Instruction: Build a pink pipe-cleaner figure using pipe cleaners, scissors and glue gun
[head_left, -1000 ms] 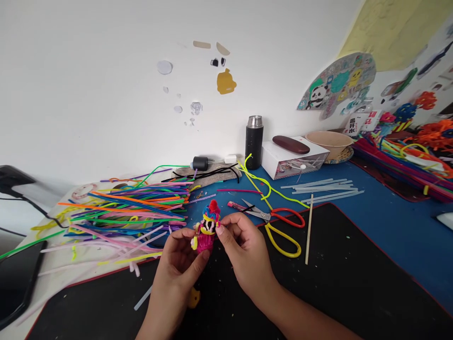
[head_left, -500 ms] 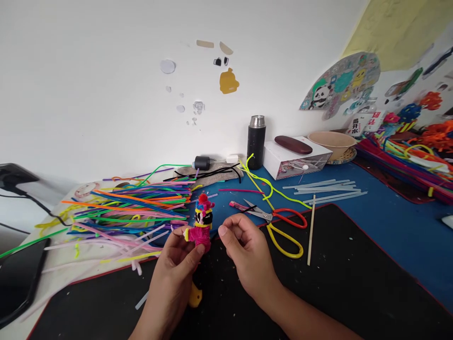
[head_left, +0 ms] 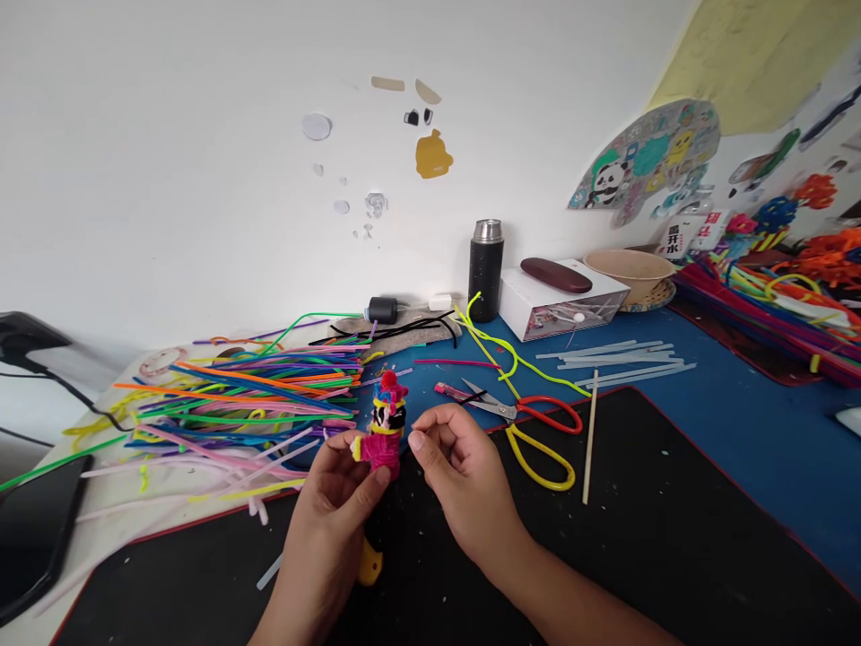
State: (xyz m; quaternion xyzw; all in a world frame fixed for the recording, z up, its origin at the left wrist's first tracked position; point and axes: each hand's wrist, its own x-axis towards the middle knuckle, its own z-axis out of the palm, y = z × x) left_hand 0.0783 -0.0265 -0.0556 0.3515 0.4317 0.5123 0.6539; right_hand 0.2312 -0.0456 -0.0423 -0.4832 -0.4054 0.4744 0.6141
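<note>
My left hand [head_left: 329, 520] grips a small pipe-cleaner doll [head_left: 381, 449] between thumb and fingers. The doll has a magenta body, a yellow-tipped arm, a black-and-white head section with yellow bands, and a red pompom on a blue and pink top. Close to its right side, my right hand [head_left: 467, 489] is closed in a pinch, thumb against fingers. What that pinch holds, if anything, is too small to make out. A yellow piece [head_left: 370, 563] shows below the doll, partly hidden by my left hand.
Scissors [head_left: 531, 417] with red and yellow handles lie right of my hands, beside a thin wooden stick [head_left: 590, 440]. Many coloured pipe cleaners [head_left: 269, 386] spread across the left. Glue sticks [head_left: 615, 354], a black flask [head_left: 485, 269] and a white box [head_left: 565, 301] are farther back.
My right hand has shifted slightly left, closer to the doll. The doll has turned or tilted a little in my left hand, which keeps its grip.
</note>
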